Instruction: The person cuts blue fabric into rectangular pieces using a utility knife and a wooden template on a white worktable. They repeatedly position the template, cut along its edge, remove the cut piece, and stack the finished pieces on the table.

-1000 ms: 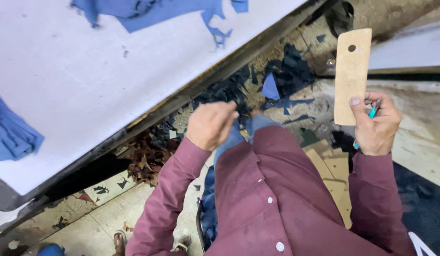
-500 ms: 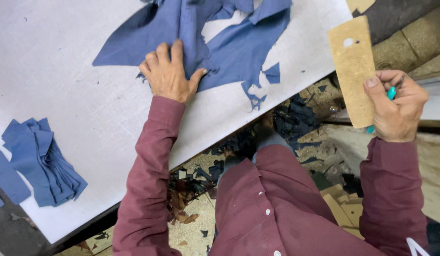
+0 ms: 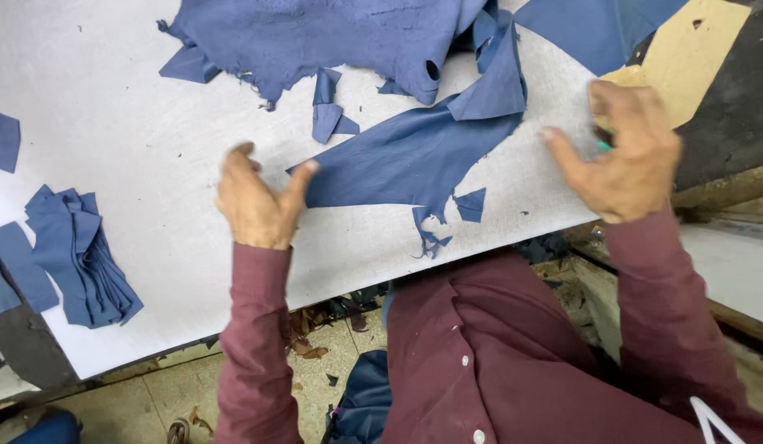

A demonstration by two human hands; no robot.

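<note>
My left hand [image 3: 254, 201] hovers over the white cutting table [image 3: 135, 131] with its fingers spread. Its fingertips reach the left tip of a long blue leather piece [image 3: 406, 156] with a ragged lower edge. At the table's right edge, my right hand [image 3: 624, 156] is blurred. It grips a tan cardboard template [image 3: 702, 49] with a hole in it, plus a small teal tool [image 3: 603, 145] that barely shows. One finger of the right hand points toward the blue piece. A large blue hide [image 3: 332, 41] lies beyond, at the top.
A stack of cut blue pieces [image 3: 77, 255] sits at the table's left, with another blue scrap [image 3: 2, 138] at the far left edge. Small blue offcuts [image 3: 326, 115] lie between hide and long piece. Below the table's near edge, leather scraps litter the tiled floor [image 3: 316, 341].
My left hand has come off the large hide and drawn back to the tip of the long blue piece. My right hand has brought the template down to the table's right edge.
</note>
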